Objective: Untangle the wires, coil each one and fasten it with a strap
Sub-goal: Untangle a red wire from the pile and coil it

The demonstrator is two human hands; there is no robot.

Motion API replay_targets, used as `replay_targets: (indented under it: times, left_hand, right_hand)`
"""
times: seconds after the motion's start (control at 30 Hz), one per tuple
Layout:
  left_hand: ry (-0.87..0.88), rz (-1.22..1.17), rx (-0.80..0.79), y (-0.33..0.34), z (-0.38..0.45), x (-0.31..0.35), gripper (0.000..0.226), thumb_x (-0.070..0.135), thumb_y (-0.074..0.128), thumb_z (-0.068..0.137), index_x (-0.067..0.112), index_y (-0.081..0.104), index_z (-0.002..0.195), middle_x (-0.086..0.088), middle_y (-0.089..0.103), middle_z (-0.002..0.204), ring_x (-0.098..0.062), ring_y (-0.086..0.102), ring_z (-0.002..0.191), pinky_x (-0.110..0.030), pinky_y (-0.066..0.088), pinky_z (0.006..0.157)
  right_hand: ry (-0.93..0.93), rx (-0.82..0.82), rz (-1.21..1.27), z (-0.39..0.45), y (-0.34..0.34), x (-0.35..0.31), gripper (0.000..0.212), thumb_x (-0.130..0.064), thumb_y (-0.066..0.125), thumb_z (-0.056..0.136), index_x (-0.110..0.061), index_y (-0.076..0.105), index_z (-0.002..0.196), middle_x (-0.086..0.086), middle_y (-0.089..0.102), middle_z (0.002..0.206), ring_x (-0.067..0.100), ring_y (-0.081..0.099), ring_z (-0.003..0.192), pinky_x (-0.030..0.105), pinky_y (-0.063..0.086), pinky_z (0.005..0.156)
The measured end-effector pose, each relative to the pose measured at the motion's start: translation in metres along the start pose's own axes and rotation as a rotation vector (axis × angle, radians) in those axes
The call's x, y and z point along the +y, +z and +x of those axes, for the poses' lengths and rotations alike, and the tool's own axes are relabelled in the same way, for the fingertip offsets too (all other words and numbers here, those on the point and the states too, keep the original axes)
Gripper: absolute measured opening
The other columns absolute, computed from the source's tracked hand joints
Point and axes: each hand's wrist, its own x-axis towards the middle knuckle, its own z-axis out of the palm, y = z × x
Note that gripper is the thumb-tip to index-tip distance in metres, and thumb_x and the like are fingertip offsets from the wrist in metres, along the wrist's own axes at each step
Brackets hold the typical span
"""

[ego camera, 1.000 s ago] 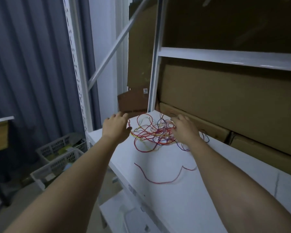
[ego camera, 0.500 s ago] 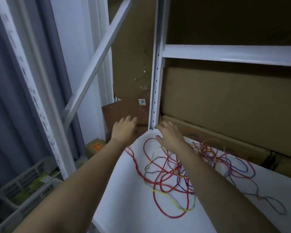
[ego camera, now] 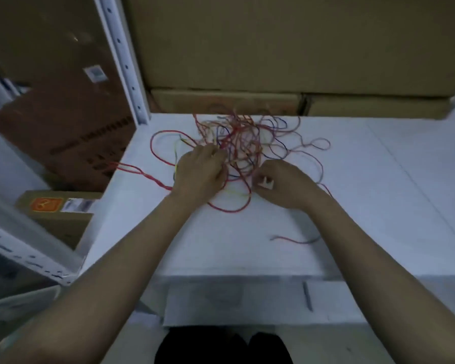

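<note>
- Head view: a loose tangle of thin red, blue and yellow wires [ego camera: 243,143] lies on the white counter [ego camera: 378,179], toward its far edge and just in front of a row of brown cardboard boxes [ego camera: 226,101].
- The left hand [ego camera: 200,170] rests on the near-left part of the tangle, palm down — its fingertips are curled into the strands at the heap's middle, gripping a few wires.
- The right hand [ego camera: 284,185] lies on the counter at the near-right edge of the tangle, fingers curled inward; a small white piece [ego camera: 265,183] shows between thumb and fingers, too blurred to tell what it is.
- The two hands are apart, with a narrow strip of wire loops between them.
- A large red loop [ego camera: 229,207] curves out of the tangle toward the person, passing beneath both wrists.
- A twisted red strand [ego camera: 139,172] trails off the counter's left edge.
- A short separate red-and-blue wire piece [ego camera: 292,239] lies alone on the counter, nearer the person, well apart from the heap.
- A white perforated shelf upright [ego camera: 128,64] stands at the counter's far-left corner — beside the tangle, not touching it.
</note>
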Motion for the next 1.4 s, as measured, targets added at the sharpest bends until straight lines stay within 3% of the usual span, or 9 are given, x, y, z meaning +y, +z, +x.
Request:
replay_targets:
  times: [0.07, 0.2, 0.43, 0.6, 0.83, 1.07, 1.2, 1.3, 1.4]
  left_hand:
    - [0.08, -0.126, -0.01, 0.011, -0.02, 0.028, 0.026, 0.022, 0.057, 0.086, 0.003, 0.065, 0.103, -0.019, 0.062, 0.097, -0.038, 0.059, 0.086, -0.04, 0.048, 0.066]
    - [0.139, -0.347, -0.164, 0.017, -0.05, 0.078, 0.043, 0.033, 0.031, 0.099, 0.005, 0.065, 0.099, -0.015, 0.061, 0.089, -0.031, 0.055, 0.082, -0.041, 0.047, 0.066]
    - [0.091, -0.382, -0.445, 0.014, -0.058, 0.116, 0.026, 0.028, 0.05, 0.098, 0.012, 0.067, 0.11, -0.01, 0.062, 0.103, -0.024, 0.056, 0.097, -0.035, 0.046, 0.077]
    - [-0.059, -0.344, -0.359, 0.002, -0.056, 0.116, 0.019, 0.015, 0.045, 0.097, 0.013, 0.062, 0.106, -0.007, 0.061, 0.106, -0.024, 0.055, 0.098, -0.031, 0.04, 0.071]
    - [-0.486, -0.948, -0.175, -0.034, -0.048, 0.096, 0.023, 0.008, 0.044, 0.097, 0.02, 0.052, 0.079, -0.001, 0.057, 0.078, -0.017, 0.054, 0.074, -0.034, 0.045, 0.076]
    - [-0.558, -1.316, -0.222, -0.066, -0.026, 0.07, 0.023, 0.004, 0.035, 0.102, 0.011, 0.052, 0.088, -0.001, 0.061, 0.071, -0.01, 0.053, 0.06, -0.019, 0.049, 0.061]
    - [-0.534, -1.479, -0.32, -0.067, -0.007, 0.046, 0.031, 0.0, 0.034, 0.1, 0.011, 0.063, 0.096, 0.0, 0.059, 0.067, -0.011, 0.051, 0.057, -0.021, 0.044, 0.056]
    - [-0.554, -1.56, -0.203, -0.058, 0.012, 0.028, 0.026, 0.003, 0.034, 0.101, 0.006, 0.06, 0.097, 0.0, 0.054, 0.06, -0.008, 0.048, 0.051, -0.017, 0.04, 0.049]
    - [-0.556, -1.463, -0.079, -0.045, 0.036, 0.007, 0.028, 0.017, 0.034, 0.104, 0.008, 0.058, 0.093, 0.0, 0.048, 0.052, -0.01, 0.042, 0.047, -0.018, 0.035, 0.049]
  right_hand:
    - [0.117, -0.054, 0.001, -0.044, 0.003, 0.002, 0.013, -0.02, 0.063, 0.087, -0.009, 0.069, 0.085, 0.008, 0.063, 0.087, 0.023, 0.056, 0.081, 0.037, 0.047, 0.07]
    - [0.217, -0.06, 0.087, -0.105, 0.012, -0.001, 0.009, -0.014, 0.063, 0.083, -0.011, 0.071, 0.086, 0.005, 0.064, 0.089, 0.021, 0.058, 0.082, 0.037, 0.049, 0.074]
    - [0.13, 0.05, 0.057, -0.127, 0.027, 0.007, 0.012, -0.018, 0.062, 0.089, -0.013, 0.072, 0.094, 0.007, 0.062, 0.087, 0.023, 0.054, 0.082, 0.036, 0.048, 0.072]
    - [0.049, 0.104, 0.045, -0.115, 0.02, 0.008, 0.014, -0.024, 0.058, 0.092, -0.012, 0.064, 0.089, 0.004, 0.063, 0.081, 0.019, 0.052, 0.075, 0.033, 0.043, 0.066]
    - [-0.02, 0.337, 0.252, -0.082, 0.008, 0.007, 0.035, -0.035, 0.042, 0.097, -0.009, 0.066, 0.094, 0.002, 0.066, 0.079, 0.022, 0.056, 0.07, 0.037, 0.044, 0.068]
    - [0.019, 0.45, 0.352, -0.017, -0.004, -0.009, 0.03, -0.028, 0.045, 0.096, -0.008, 0.066, 0.106, -0.009, 0.058, 0.086, 0.01, 0.051, 0.079, 0.016, 0.037, 0.066]
    - [0.005, 0.517, 0.427, 0.021, -0.008, -0.018, 0.02, -0.014, 0.053, 0.096, -0.005, 0.068, 0.106, 0.005, 0.068, 0.095, 0.013, 0.055, 0.084, 0.021, 0.041, 0.07]
    - [0.028, 0.531, 0.448, 0.055, -0.005, -0.018, 0.02, -0.017, 0.054, 0.097, -0.009, 0.068, 0.108, 0.003, 0.068, 0.096, 0.01, 0.056, 0.083, 0.018, 0.043, 0.07]
    - [0.076, 0.558, 0.454, 0.088, 0.0, -0.017, 0.02, -0.022, 0.053, 0.097, -0.014, 0.067, 0.11, -0.008, 0.059, 0.073, 0.005, 0.05, 0.062, 0.021, 0.039, 0.059]
